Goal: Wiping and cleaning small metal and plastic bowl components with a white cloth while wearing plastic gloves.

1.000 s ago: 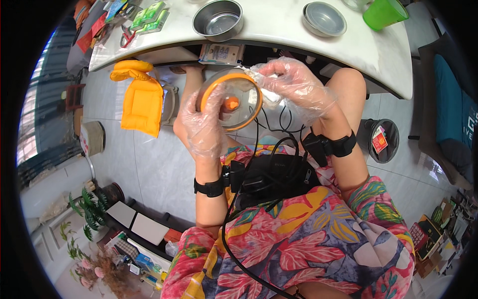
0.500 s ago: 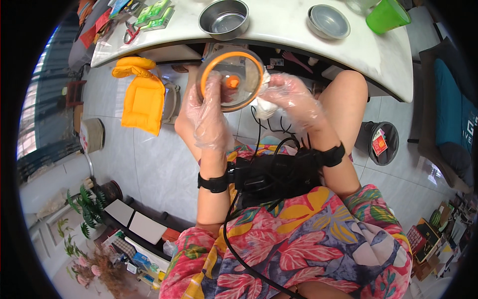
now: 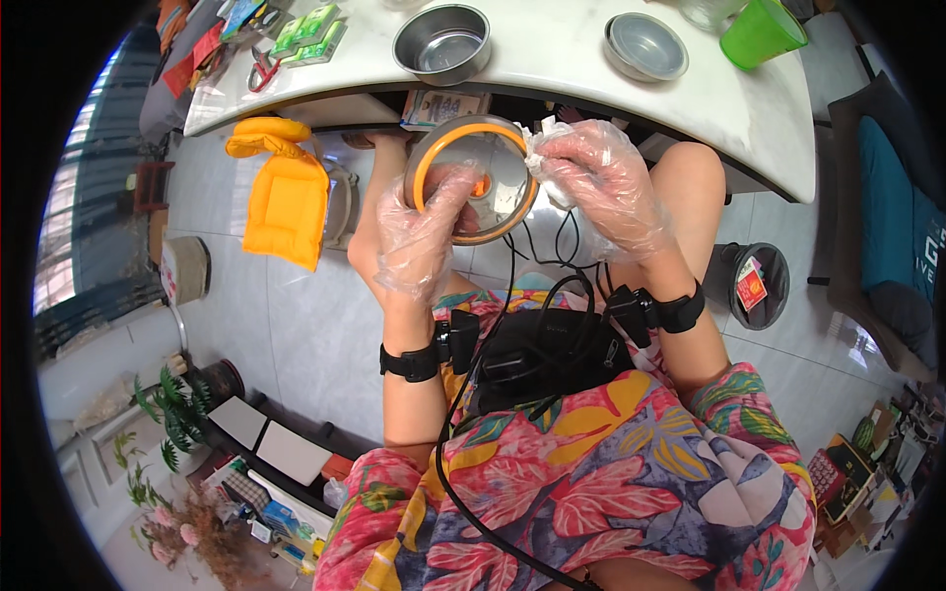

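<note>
A round clear lid (image 3: 506, 169) with an orange ring and a small orange knob is held up over my lap, below the table's front edge. My left hand (image 3: 422, 229), in a thin clear plastic glove, grips the lid by its left and lower side, thumb across the face. My right hand (image 3: 603, 179), gloved the same way, is closed on a crumpled white tissue (image 3: 539, 148) at the lid's upper right rim. Fingers behind the lid are partly hidden.
On the white marble table (image 3: 552, 49) stand a metal bowl (image 3: 441, 44), a stack of grey bowls (image 3: 645, 47), a green cup (image 3: 764, 34), green packets (image 3: 307, 34) and red scissors (image 3: 262, 71). A yellow cushioned chair (image 3: 286, 202) is at left, a bin (image 3: 754, 286) at right. Black cables (image 3: 512, 286) cross my lap.
The lid has shifted slightly right and down in my left hand. My right hand has turned and moved up and right, with the tissue now higher along the rim.
</note>
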Demonstrator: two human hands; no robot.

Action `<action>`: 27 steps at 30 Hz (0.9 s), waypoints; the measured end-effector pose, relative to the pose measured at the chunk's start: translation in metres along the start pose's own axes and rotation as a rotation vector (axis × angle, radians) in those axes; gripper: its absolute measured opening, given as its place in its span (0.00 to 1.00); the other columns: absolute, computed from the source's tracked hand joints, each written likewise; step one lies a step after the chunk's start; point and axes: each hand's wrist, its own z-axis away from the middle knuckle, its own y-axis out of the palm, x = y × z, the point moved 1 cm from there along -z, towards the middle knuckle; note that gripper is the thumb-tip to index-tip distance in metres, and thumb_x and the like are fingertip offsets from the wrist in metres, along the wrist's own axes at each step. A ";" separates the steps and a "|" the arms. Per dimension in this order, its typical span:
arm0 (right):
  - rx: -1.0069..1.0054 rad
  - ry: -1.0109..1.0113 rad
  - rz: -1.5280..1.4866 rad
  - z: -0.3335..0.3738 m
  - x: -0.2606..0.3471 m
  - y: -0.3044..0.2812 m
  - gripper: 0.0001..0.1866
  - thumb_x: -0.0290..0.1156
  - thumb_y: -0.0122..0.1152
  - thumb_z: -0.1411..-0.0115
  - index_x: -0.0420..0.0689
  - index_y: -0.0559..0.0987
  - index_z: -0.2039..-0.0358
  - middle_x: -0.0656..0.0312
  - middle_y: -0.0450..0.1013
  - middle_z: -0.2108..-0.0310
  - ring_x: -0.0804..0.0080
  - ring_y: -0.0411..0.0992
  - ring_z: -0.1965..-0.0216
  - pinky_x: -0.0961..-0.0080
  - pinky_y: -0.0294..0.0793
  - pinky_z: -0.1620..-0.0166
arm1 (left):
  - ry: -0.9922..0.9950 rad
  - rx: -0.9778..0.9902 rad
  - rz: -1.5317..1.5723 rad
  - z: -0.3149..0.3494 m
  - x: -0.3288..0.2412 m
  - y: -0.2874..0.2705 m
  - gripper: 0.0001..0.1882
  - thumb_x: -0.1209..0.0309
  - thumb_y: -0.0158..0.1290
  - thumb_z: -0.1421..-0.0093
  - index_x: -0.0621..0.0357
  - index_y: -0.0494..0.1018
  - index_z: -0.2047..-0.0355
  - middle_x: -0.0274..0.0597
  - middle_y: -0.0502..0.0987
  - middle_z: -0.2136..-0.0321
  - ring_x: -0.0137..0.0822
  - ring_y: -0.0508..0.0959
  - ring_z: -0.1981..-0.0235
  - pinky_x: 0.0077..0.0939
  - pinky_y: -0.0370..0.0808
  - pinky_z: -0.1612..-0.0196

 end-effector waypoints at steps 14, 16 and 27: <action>-0.035 0.081 -0.060 -0.026 -0.004 0.015 0.08 0.31 0.59 0.47 0.41 0.77 0.69 0.56 0.73 0.70 0.60 0.70 0.66 0.71 0.69 0.58 | -0.001 -0.091 0.086 0.008 0.000 0.011 0.07 0.69 0.56 0.44 0.60 0.73 0.73 0.30 0.69 0.85 0.21 0.66 0.87 0.13 0.63 0.83; -0.052 0.168 -0.109 -0.016 -0.011 0.022 0.09 0.32 0.59 0.48 0.41 0.77 0.69 0.56 0.73 0.70 0.61 0.71 0.65 0.71 0.69 0.58 | 0.021 -0.180 0.119 0.009 -0.001 0.014 0.07 0.69 0.54 0.43 0.59 0.72 0.72 0.30 0.69 0.85 0.20 0.65 0.87 0.12 0.62 0.83; -0.104 0.358 -0.262 0.010 0.015 0.059 0.06 0.27 0.58 0.48 0.39 0.75 0.71 0.54 0.73 0.71 0.62 0.71 0.67 0.73 0.69 0.61 | 0.184 -0.481 0.193 0.001 0.001 0.014 0.06 0.70 0.51 0.41 0.59 0.71 0.67 0.29 0.70 0.78 0.19 0.66 0.79 0.12 0.63 0.76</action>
